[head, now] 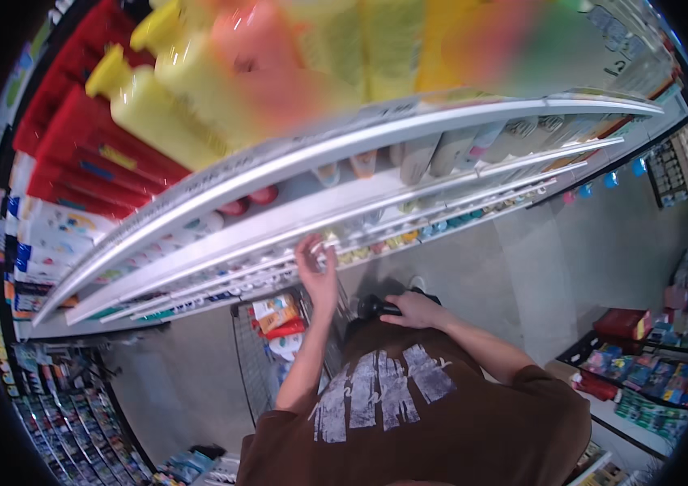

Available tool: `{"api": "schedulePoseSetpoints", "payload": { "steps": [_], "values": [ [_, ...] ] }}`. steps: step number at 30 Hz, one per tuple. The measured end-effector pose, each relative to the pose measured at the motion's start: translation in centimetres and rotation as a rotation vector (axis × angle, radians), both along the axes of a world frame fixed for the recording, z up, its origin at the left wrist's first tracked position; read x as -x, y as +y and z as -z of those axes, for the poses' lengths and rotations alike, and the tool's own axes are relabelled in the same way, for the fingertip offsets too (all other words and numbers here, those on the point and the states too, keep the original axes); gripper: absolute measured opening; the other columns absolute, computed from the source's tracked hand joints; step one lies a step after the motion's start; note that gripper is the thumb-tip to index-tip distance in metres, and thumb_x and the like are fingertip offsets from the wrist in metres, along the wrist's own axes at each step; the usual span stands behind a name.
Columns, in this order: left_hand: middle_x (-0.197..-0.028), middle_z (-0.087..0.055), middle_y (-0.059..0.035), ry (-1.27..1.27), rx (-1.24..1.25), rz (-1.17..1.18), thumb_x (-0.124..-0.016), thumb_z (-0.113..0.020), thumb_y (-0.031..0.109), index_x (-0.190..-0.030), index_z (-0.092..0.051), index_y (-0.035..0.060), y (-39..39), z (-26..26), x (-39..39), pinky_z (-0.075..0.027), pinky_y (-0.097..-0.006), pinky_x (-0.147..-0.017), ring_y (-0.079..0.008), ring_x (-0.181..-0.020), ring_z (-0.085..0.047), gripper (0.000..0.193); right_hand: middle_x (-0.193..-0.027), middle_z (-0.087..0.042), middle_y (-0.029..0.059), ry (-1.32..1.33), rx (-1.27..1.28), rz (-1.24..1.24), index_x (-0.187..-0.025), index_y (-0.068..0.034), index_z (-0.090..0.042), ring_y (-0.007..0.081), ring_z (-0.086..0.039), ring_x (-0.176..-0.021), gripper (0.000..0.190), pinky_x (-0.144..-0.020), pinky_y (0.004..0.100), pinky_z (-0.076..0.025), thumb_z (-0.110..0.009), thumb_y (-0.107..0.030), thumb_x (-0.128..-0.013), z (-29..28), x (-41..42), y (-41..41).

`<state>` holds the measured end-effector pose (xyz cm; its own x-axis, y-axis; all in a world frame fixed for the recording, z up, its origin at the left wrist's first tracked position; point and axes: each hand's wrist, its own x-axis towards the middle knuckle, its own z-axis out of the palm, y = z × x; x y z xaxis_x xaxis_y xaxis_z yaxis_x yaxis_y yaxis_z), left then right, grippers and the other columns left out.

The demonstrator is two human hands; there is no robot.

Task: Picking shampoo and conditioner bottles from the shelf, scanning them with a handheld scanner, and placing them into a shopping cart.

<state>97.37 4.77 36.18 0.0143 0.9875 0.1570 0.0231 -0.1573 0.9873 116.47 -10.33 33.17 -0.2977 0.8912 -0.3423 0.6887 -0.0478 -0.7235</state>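
Observation:
My left hand [317,267] is raised at the front edge of a lower white shelf [356,209], with its fingers curved and apart. No held item can be made out between them, though the fingertips blend into the bright shelf behind. Low in front of my body, my right hand [413,310] is closed around a dark, rounded object [372,306]; its exact kind is unclear. Yellow bottles [164,115] stand on the top shelf, above and beyond both hands. Beside my left forearm is a wire shopping cart [243,358] holding orange and red packages [277,314].
Red packages [82,143] fill the top shelf's left end. Several stacked shelf edges [380,124] curve across in front of me. A black-edged display [635,364] with packaged goods stands at right. Another stocked rack [70,419] is at lower left. Grey floor [471,261] lies between.

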Motion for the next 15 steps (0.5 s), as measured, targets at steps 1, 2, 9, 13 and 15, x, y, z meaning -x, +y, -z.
{"api": "schedulePoseSetpoints", "payload": {
  "steps": [1, 2, 9, 13, 15],
  "values": [
    [-0.135, -0.056, -0.0150, 0.003, -0.023, 0.081, -0.092, -0.070, -0.002, -0.138, -0.048, 0.0018, 0.5, -1.7, -2.4, -0.046, -0.0388, -0.111, -0.0234, -0.128, -0.056, 0.050, -0.095, -0.071, 0.0274, 0.008, -0.037, 0.007, -0.119, 0.001, -0.065, 0.0464, -0.068, -0.094, 0.060, -0.086, 0.0519, -0.054, -0.063, -0.054, -0.096, 0.1, -1.0, 0.1],
    [-0.136, -0.056, -0.0157, 0.085, -0.074, 0.145, -0.091, -0.072, 0.000, -0.140, -0.046, 0.0001, 1.3, -3.3, -4.5, -0.046, -0.0405, -0.112, -0.0253, -0.131, -0.054, 0.056, -0.097, -0.071, 0.0276, 0.016, -0.024, 0.049, -0.119, 0.001, -0.065, 0.0469, -0.068, -0.095, 0.060, -0.088, 0.0522, -0.053, -0.063, -0.055, -0.096, 0.4, -1.8, 0.1],
    [-0.129, -0.057, -0.0209, 0.188, -0.288, 0.221, -0.085, -0.082, 0.010, -0.134, -0.044, -0.0054, 4.5, -6.8, -18.3, -0.048, -0.0417, -0.108, -0.0307, -0.125, -0.058, 0.064, -0.092, -0.071, 0.0257, 0.051, -0.116, 0.278, -0.114, 0.000, -0.066, 0.0462, -0.069, -0.090, 0.050, -0.083, 0.0514, -0.055, -0.069, -0.046, -0.093, -1.4, -9.6, -2.0],
    [-0.113, -0.061, -0.0224, 0.228, -0.220, 0.169, -0.084, -0.086, 0.015, -0.115, -0.047, -0.0049, 5.1, -5.7, -22.0, -0.050, -0.0405, -0.097, -0.0295, -0.102, -0.063, 0.054, -0.089, -0.070, 0.0261, 0.089, -0.111, 0.359, -0.111, -0.001, -0.066, 0.0467, -0.068, -0.089, 0.046, -0.082, 0.0518, -0.054, -0.069, -0.043, -0.094, -1.4, -12.9, -4.0],
    [-0.113, -0.061, -0.0220, 0.109, -0.234, 0.073, -0.083, -0.087, 0.016, -0.116, -0.048, -0.0049, 4.8, -4.8, -22.7, -0.050, -0.0386, -0.097, -0.0283, -0.102, -0.064, 0.054, -0.088, -0.070, 0.0260, 0.072, -0.159, 0.371, -0.110, -0.001, -0.065, 0.0470, -0.068, -0.089, 0.045, -0.082, 0.0521, -0.054, -0.069, -0.043, -0.094, -0.6, -14.2, -5.2]
  ]
}}
